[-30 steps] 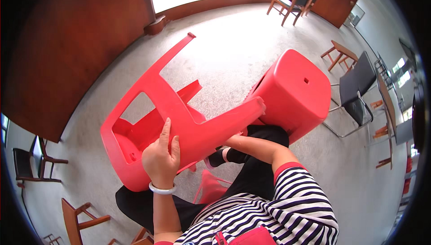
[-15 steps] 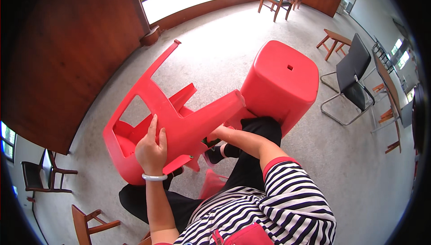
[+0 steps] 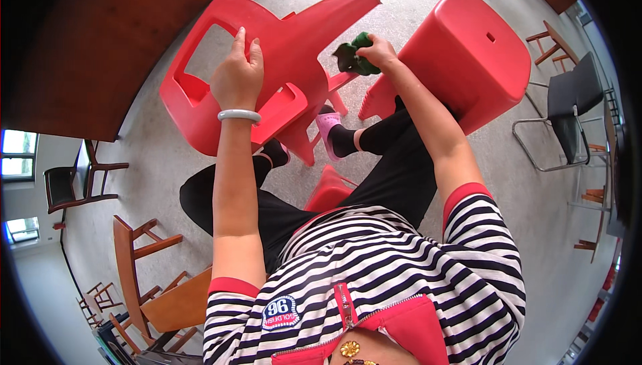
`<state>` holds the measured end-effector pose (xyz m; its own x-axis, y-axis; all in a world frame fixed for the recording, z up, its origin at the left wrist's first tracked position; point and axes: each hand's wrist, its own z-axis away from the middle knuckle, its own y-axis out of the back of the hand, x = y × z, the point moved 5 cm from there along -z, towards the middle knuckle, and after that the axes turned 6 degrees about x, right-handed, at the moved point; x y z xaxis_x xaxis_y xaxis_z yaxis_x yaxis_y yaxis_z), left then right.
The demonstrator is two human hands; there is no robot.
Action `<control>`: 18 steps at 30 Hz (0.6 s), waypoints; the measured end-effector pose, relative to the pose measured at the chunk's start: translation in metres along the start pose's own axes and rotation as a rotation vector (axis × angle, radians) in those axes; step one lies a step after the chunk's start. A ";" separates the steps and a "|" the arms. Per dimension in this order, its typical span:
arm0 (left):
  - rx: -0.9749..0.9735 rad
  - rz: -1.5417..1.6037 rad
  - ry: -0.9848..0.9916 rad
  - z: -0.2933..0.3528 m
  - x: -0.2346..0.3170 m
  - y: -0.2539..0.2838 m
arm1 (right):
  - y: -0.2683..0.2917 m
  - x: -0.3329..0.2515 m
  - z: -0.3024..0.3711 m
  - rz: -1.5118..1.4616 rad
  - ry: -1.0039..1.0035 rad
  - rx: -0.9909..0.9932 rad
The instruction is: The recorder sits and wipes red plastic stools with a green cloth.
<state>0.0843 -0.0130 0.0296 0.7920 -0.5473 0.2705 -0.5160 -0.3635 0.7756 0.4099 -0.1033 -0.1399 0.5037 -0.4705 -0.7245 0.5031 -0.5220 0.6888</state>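
Observation:
A red plastic armchair [image 3: 294,27] lies tipped over in front of me, its backrest with the large opening toward the left. My left hand [image 3: 237,80], with a pale bangle on its wrist, grips the panel beside that opening. Its index finger is stretched along the edge and the thumb lies on the plastic; the other fingers are hidden. My right hand [image 3: 380,52] is closed on a crumpled dark green cloth [image 3: 353,56], held in the air between the armchair and a red plastic stool [image 3: 478,57]. The cloth appears apart from both.
The stool stands beside my right knee. Part of a red plastic seat [image 3: 328,191] shows between my thighs. A black chair with a metal frame [image 3: 568,111] stands at the right. Wooden furniture [image 3: 134,271] is at the lower left, and a brown wooden panel [image 3: 100,37] rises at the upper left.
My right hand has come out from behind the armchair and moved up and right with the green cloth. The left hand stays on the chair. The whole view has tilted down toward my body.

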 end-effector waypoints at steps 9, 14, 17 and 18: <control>0.069 -0.006 -0.036 -0.011 -0.006 -0.008 | -0.083 -0.038 0.055 -0.302 0.305 -0.120; -0.051 0.038 0.064 -0.015 -0.027 -0.005 | -0.099 -0.016 0.055 0.056 0.439 -0.251; 0.016 0.025 0.008 -0.019 -0.035 -0.005 | -0.087 -0.027 0.029 0.377 0.401 -0.342; 0.051 0.028 -0.029 -0.017 -0.037 -0.008 | -0.078 -0.024 0.019 0.469 0.350 -0.333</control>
<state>0.0647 0.0234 0.0229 0.7675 -0.5794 0.2743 -0.5546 -0.3854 0.7375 0.3457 -0.0646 -0.1772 0.8914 -0.3062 -0.3341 0.3370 -0.0451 0.9404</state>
